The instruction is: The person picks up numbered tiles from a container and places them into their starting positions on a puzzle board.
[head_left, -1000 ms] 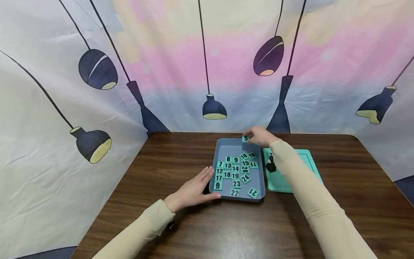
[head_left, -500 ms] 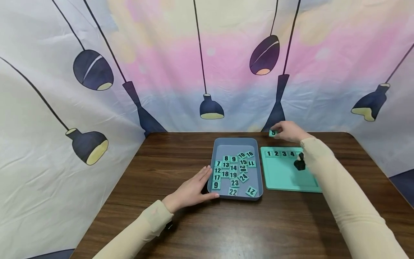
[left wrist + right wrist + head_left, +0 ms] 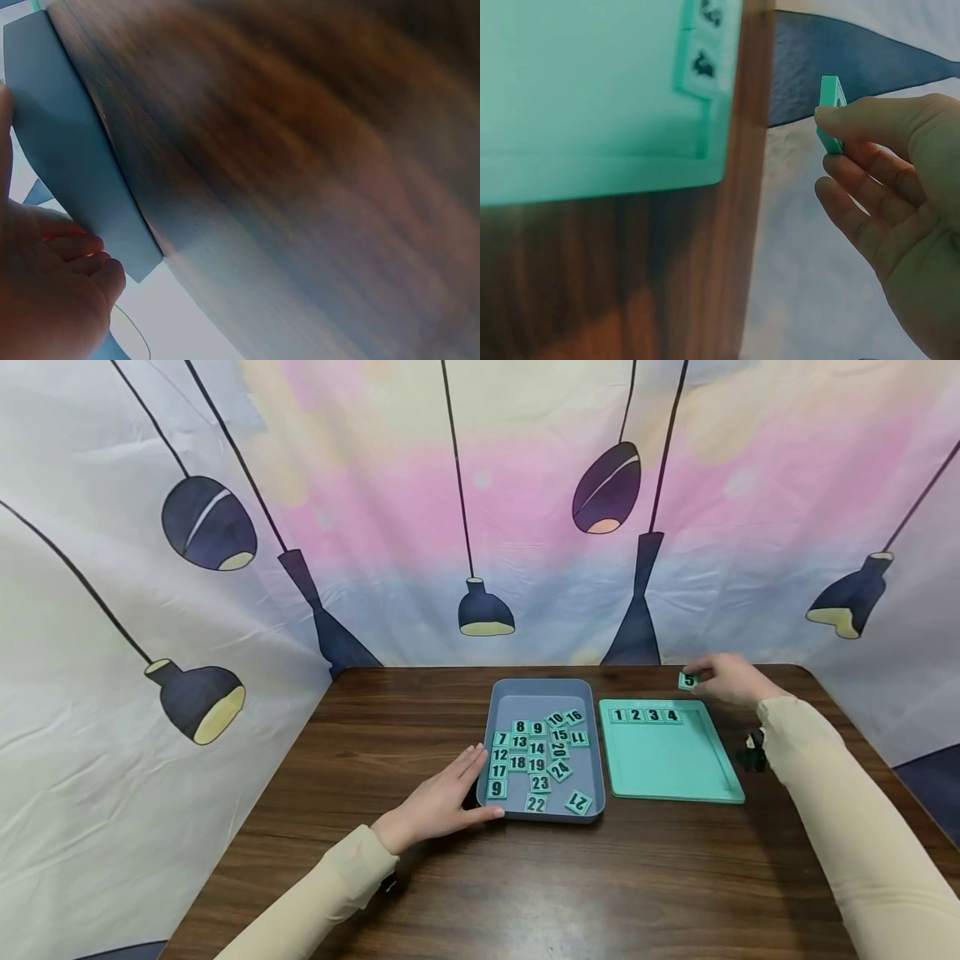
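My right hand [image 3: 729, 680] pinches a small green number tile [image 3: 687, 681] marked 5 between thumb and fingers, above the far right corner of the green board [image 3: 667, 760]. In the right wrist view the tile [image 3: 831, 112] stands on edge in the fingers. Tiles 1, 2, 3 and 4 [image 3: 672, 716] lie in a row along the board's far edge. My left hand [image 3: 442, 802] rests with straight fingers against the left side of the blue-grey tray [image 3: 543, 692], its thumb at the near rim. Several number tiles [image 3: 537, 748] lie loose in the tray.
The tray and board stand side by side on a dark wood table [image 3: 405, 718]. Behind the table's far edge hangs a cloth [image 3: 375, 485] printed with lamps. A black wrist device [image 3: 752, 752] sits under the right sleeve.
My right hand has carried tile 5 from the tray's far edge rightward, past tiles 1 to 4, to the board's far right corner. The left hand stays at the tray.
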Demonstrator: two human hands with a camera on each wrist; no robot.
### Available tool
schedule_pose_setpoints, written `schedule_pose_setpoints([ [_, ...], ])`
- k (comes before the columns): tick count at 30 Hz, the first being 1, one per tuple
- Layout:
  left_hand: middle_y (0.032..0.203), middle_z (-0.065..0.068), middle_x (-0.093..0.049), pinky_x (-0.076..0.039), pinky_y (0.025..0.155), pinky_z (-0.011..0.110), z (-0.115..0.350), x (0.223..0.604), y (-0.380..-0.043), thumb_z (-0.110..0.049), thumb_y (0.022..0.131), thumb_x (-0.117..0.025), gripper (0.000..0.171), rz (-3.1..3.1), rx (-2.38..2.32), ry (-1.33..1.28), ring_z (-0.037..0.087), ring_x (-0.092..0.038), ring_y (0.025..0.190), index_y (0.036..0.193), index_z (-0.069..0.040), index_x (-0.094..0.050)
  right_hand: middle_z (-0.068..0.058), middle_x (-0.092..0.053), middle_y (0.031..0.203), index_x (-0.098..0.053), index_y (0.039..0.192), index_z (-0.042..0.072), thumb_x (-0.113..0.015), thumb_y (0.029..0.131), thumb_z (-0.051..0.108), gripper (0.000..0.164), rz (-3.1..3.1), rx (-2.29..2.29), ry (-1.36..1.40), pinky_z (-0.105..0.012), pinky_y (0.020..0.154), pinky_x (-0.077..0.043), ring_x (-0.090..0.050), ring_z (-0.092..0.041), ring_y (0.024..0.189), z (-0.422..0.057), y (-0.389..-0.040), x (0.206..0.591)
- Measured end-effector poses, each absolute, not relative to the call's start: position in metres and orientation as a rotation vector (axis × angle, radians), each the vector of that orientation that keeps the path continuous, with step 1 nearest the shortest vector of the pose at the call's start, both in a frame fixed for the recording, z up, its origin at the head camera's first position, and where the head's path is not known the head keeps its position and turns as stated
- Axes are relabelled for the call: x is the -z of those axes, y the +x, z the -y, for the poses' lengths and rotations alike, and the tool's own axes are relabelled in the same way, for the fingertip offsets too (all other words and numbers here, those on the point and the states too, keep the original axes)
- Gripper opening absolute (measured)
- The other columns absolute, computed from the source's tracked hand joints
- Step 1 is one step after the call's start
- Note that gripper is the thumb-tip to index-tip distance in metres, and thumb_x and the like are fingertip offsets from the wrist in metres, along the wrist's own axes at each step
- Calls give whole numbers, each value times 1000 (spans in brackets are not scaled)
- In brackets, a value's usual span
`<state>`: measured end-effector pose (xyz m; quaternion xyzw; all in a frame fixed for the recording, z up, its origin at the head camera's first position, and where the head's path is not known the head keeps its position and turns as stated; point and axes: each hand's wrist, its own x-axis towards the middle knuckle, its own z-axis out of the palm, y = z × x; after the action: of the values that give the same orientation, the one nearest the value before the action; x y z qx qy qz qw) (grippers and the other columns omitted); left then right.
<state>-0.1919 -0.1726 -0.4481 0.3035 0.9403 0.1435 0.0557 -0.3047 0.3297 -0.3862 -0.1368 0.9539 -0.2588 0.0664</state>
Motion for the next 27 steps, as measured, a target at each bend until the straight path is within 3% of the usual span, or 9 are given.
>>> schedule_pose_setpoints([
  [27, 167, 14, -19, -32, 116, 45, 172, 445, -189, -74, 92, -51, 102, -2852, -443, 912, 23, -15, 154, 161, -5, -23, -38, -52, 132, -63, 128, -11, -66, 92, -3, 37, -2901, 680, -477, -59, 84, -51, -49, -58, 118, -338, -284, 439],
])
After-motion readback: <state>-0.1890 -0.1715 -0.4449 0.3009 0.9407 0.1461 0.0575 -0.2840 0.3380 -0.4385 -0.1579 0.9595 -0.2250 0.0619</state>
